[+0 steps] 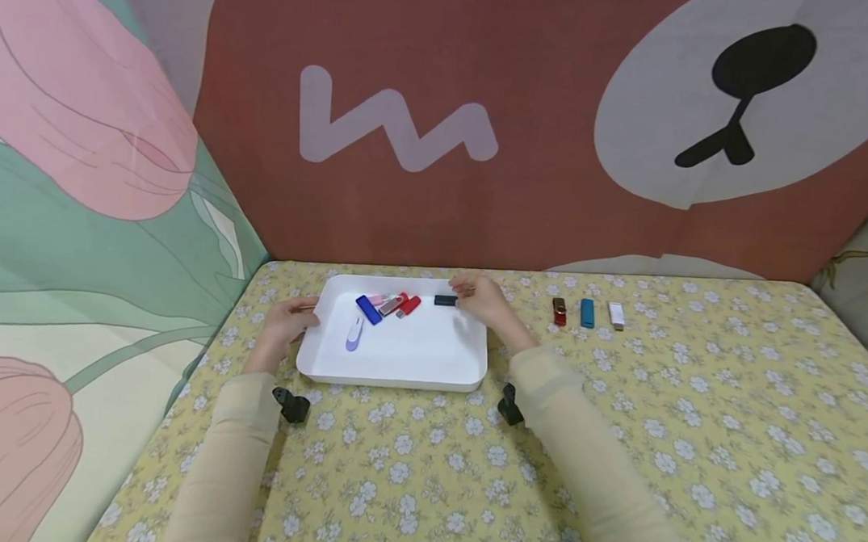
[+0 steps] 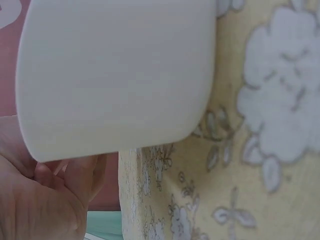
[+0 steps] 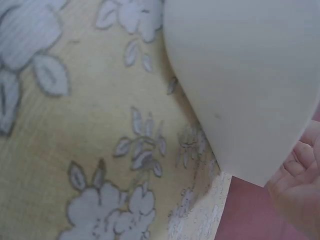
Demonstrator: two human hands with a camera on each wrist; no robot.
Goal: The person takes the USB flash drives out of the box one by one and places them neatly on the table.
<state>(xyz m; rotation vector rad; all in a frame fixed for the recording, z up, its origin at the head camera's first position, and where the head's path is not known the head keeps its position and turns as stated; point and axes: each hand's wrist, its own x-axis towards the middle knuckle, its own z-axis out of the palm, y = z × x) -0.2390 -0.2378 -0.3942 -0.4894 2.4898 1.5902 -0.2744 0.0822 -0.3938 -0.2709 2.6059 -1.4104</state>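
Observation:
A white tray (image 1: 401,366) holds several USB sticks: a dark blue one (image 1: 368,309), a lavender one (image 1: 354,334), a pink one (image 1: 378,299), a silver-and-red one (image 1: 392,305) and a red one (image 1: 408,306). My left hand (image 1: 283,329) grips the tray's left rim, thumb at the inner side; in the left wrist view the tray wall hides part of its fingers. Over the tray's back right corner, my right hand (image 1: 485,301) pinches a black USB stick (image 1: 445,301) by its right end. The right wrist view shows curled fingers behind the tray wall, the stick hidden.
To the right of the tray, a red-brown USB stick (image 1: 559,311), a blue one (image 1: 587,313) and a white one (image 1: 616,315) lie in a row on the yellow flowered tablecloth (image 1: 688,444). A brown printed backdrop (image 1: 524,210) rises along the table's far edge.

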